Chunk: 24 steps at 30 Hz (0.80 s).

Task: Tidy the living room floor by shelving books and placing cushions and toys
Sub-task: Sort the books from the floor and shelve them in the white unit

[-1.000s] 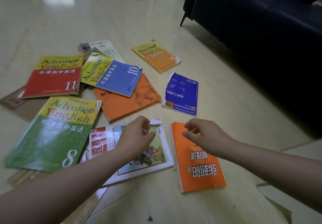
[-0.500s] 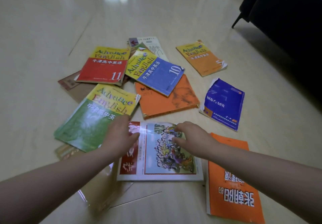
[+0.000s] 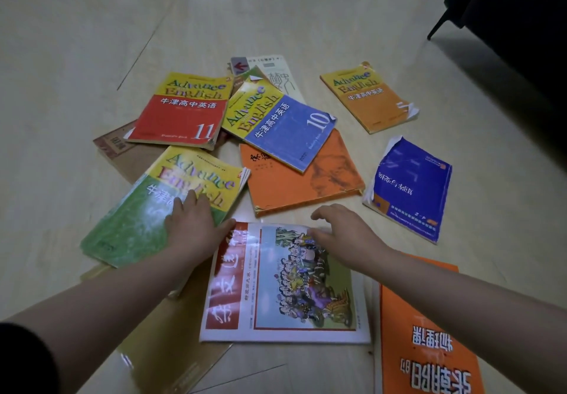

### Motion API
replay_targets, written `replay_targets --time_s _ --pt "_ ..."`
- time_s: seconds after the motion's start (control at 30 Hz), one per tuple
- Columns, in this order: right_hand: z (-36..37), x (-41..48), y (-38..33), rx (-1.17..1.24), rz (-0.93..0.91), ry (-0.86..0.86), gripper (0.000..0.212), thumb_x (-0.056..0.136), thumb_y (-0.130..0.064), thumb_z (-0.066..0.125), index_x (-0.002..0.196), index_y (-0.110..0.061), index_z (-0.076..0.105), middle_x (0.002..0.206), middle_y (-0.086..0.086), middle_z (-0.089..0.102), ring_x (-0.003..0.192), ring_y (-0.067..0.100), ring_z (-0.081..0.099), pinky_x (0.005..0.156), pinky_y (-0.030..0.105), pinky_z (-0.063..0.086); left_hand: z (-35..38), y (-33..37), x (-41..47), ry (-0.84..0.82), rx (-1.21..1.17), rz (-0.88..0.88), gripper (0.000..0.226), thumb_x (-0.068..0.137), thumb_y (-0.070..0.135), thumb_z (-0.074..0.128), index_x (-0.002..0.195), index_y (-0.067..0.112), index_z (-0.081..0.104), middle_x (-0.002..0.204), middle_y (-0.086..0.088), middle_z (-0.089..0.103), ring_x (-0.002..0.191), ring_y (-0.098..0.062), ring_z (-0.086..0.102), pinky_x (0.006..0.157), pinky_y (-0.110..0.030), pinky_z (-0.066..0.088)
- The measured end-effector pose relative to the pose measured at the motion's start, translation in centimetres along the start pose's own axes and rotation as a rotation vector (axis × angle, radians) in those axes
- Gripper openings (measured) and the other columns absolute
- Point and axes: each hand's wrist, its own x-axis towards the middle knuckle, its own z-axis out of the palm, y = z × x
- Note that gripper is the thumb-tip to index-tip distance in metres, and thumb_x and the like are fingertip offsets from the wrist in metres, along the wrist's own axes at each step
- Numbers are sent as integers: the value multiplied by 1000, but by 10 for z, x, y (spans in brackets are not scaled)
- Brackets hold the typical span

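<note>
Scattered books on floor, both hands at the nearest ones.

Recorded beige tiled floor [image 3: 92, 56] with dark sofa [image 3: 521, 10] at far right edge. Found picture-cover book [image 3: 291, 286] lying flat nearest the camera, between the forearms, its left side over a tan book [image 3: 171, 357]; green Advance English book [image 3: 132, 225] just beside its far-left corner; orange book [image 3: 429, 347] just beside it on the right. Found farther out: second orange book [image 3: 306, 188] under blue volume 10 [image 3: 285, 130], red volume 11 [image 3: 181, 117], and dark blue book [image 3: 411, 188] lying apart. Noted left hand [image 3: 193, 225] released, fingers straight and flat on the green cover, thumb against the picture-cover book's corner. Noted right hand [image 3: 343, 237] arched over that book's far edge, thumb on the cover; cannot tell whether clenched on it.
</note>
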Motion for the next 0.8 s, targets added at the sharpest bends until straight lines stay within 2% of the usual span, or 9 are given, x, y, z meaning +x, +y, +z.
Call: replay_targets --time_s 0.13,0.23,0.4,0.47,0.57,0.67,0.73,0.8 --pt "-1 19 1 20 -3 46 40 95 -35 54 130 -15 52 133 4 50 114 20 52 92 32 41 2 9 11 -22 5 -76 89 79 68 56 142 11 29 158 -10 14 143 -39 11 109 -59 26" --pt "-5 40 -2 9 -23 107 42 94 -32 57 131 -14 52 132 5 51 116 21 51 95 33 42 3 18 18 -26 -4 -123 85 77 62 62 138 12 31 158 -9 12 143 -40 9 107 -63 26" --pt "-8 81 -8 -54 -42 161 45 92 -29 59 132 -10 50 130 9 50 116 25 50 91 33 40 1 21 24 -23 -26 -151 67 80 46 66 131 12 39 154 -10 22 139 -40 18 103 -61 32" --pt "-6 92 -9 -110 -41 152 48 92 -29 59 134 -10 47 138 11 44 126 28 43 99 34 36 0 17 24 -25 -5 -115 53 84 43 60 123 12 44 147 -13 30 133 -41 26 99 -58 37" --pt "-1 106 -11 -166 -46 150 55 91 -29 60 140 -12 42 153 13 28 141 29 26 112 36 25 -4 9 23 23 18 5 32 92 35 43 109 9 49 126 -18 45 114 -41 41 92 -50 42" --pt "2 122 -10 -209 -35 147 62 92 -29 61 145 -15 33 159 13 17 146 32 13 116 40 19 -8 6 19 78 36 131 27 97 24 34 106 6 52 111 -17 52 99 -36 49 86 -40 39" --pt "2 131 -7 -231 -9 133 68 91 -31 62 148 -15 28 158 13 20 146 33 15 116 40 21 -14 8 15 101 21 152 27 96 21 36 109 4 52 114 -18 53 104 -35 51 87 -41 41" --pt "-1 137 -2 -247 9 136 68 90 -33 64 147 -13 32 152 13 34 142 33 26 110 40 30 -20 12 11 65 58 137 32 98 21 33 118 3 49 126 -19 49 118 -34 46 101 -44 37"
